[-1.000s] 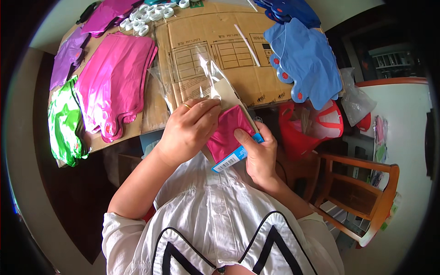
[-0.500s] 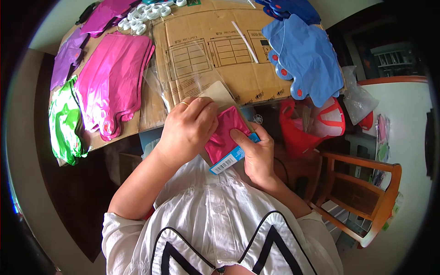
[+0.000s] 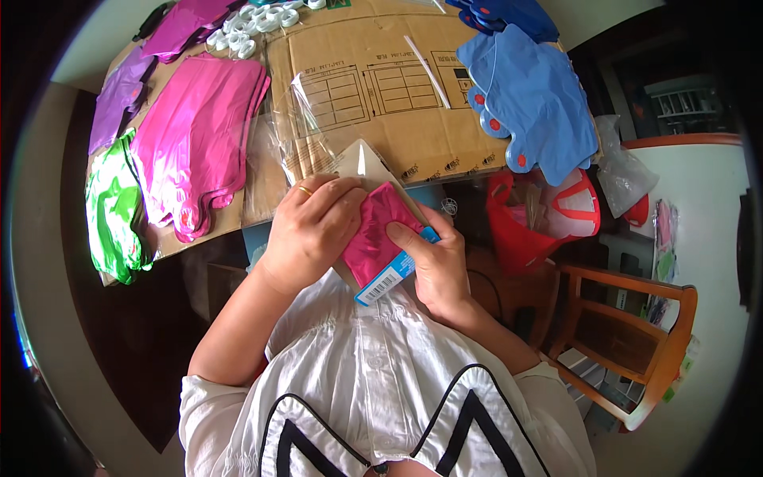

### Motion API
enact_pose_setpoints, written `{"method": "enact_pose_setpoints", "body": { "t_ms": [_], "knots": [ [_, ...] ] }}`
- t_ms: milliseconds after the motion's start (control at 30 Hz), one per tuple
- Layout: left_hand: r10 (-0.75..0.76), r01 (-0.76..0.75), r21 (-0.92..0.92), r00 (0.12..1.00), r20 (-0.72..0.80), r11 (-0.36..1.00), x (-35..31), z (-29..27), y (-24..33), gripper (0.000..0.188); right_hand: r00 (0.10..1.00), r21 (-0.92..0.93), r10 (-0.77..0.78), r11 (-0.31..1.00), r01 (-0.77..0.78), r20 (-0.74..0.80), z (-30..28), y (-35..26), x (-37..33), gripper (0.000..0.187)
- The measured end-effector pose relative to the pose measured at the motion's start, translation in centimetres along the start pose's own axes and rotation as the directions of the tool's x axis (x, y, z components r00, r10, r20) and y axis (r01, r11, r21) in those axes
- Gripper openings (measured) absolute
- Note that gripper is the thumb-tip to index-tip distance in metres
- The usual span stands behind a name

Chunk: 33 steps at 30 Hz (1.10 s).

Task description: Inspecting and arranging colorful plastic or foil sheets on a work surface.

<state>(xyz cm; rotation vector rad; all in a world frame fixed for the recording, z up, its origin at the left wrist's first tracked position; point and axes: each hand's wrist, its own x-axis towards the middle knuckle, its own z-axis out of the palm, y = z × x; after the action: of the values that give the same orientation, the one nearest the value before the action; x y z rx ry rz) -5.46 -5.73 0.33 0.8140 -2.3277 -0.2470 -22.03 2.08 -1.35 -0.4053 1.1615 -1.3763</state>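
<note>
Held in front of my chest is a flat packet: a folded shiny pink foil balloon (image 3: pixel 381 232) on a pale card (image 3: pixel 367 159), with a blue barcode label (image 3: pixel 383 285) along its lower edge. My right hand (image 3: pixel 439 266) grips the packet's right side, thumb pressed on the pink foil and fingers behind. The left hand (image 3: pixel 314 229), wearing a ring, has its fingers curled on the packet's upper left edge; its fingertips are partly hidden. Clear plastic film (image 3: pixel 300 131) spreads beyond that hand over the cardboard.
Flattened cardboard (image 3: pixel 373 48) covers the table. Pink foil balloons (image 3: pixel 199 135), green ones (image 3: pixel 115 211) and purple ones (image 3: pixel 119 99) lie left, with white ribbon rolls (image 3: pixel 254 24) behind. Blue balloons (image 3: pixel 536 99) overhang the right edge. Below are a red bag (image 3: pixel 517 234) and wooden chair (image 3: pixel 620 342).
Both hands have shifted slightly left with the packet. The left fingers have slid a little along its edge, and the clear film beyond them has lifted and creased.
</note>
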Motion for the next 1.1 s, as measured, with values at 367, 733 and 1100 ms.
{"method": "enact_pose_setpoints", "body": {
  "t_ms": [367,733,1100],
  "knots": [
    [-0.232,0.220,0.177,0.971,0.051,0.959,-1.7,-1.9,1.6,0.047,0.999,-0.081,-0.047,0.996,0.047,-0.004,-0.1,1.4,-0.3,0.024],
    [-0.098,0.091,0.125,0.994,0.048,0.988,-2.6,-2.1,1.4,0.044,0.996,-0.103,-0.085,0.991,0.082,-0.019,0.4,1.4,-0.4,0.027],
    [-0.157,0.159,0.067,0.987,-0.028,0.985,-3.3,-2.0,1.0,0.038,0.999,-0.028,-0.023,0.999,0.024,0.046,0.2,1.4,0.0,0.028]
  ]
}}
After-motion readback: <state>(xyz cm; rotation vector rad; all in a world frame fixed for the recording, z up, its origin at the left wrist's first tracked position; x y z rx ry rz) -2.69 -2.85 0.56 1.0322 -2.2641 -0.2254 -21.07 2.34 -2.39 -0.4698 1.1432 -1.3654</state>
